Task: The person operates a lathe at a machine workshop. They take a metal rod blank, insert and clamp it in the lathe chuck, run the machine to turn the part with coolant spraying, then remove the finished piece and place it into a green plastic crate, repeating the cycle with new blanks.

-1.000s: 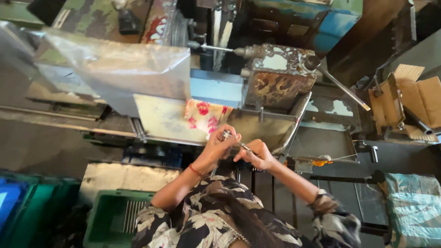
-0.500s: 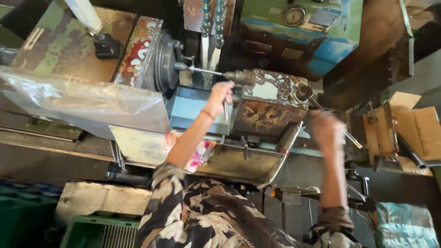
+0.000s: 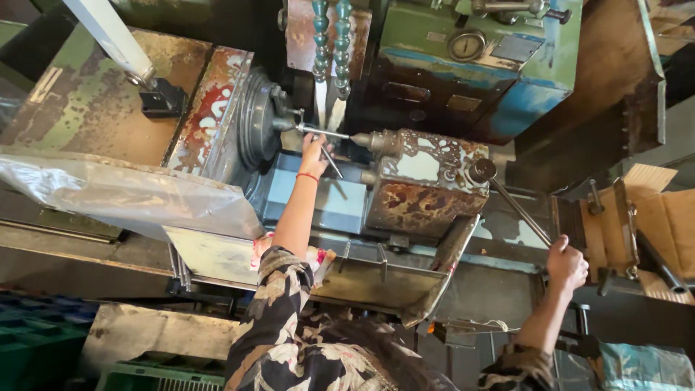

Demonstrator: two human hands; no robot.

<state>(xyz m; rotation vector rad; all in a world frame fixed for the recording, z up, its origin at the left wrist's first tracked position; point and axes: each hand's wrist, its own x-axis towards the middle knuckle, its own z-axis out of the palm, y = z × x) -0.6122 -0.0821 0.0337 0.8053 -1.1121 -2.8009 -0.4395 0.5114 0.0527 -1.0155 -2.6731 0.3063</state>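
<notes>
I look down on an old lathe with worn green and blue paint. My left hand [image 3: 313, 148] reaches up to the thin metal rod [image 3: 322, 132] that sticks out of the round chuck [image 3: 253, 119], and its fingers hold a second thin rod [image 3: 331, 162] just below it. The rod's tip meets the tailstock [image 3: 423, 174]. My right hand [image 3: 566, 265] grips the end of the long lever handle [image 3: 515, 205] that runs down from the tailstock.
Two segmented teal coolant hoses [image 3: 331, 43] hang over the chuck. A clear plastic sheet [image 3: 123, 192] covers the left of the lathe. Cardboard boxes [image 3: 662, 232] stand at the right, green crates [image 3: 43, 344] at the lower left, and a metal chip tray [image 3: 376, 286] lies below.
My left hand has moved from the tailstock leftward to the rod at the chuck. My right hand has dropped and closed on the lever handle's end.
</notes>
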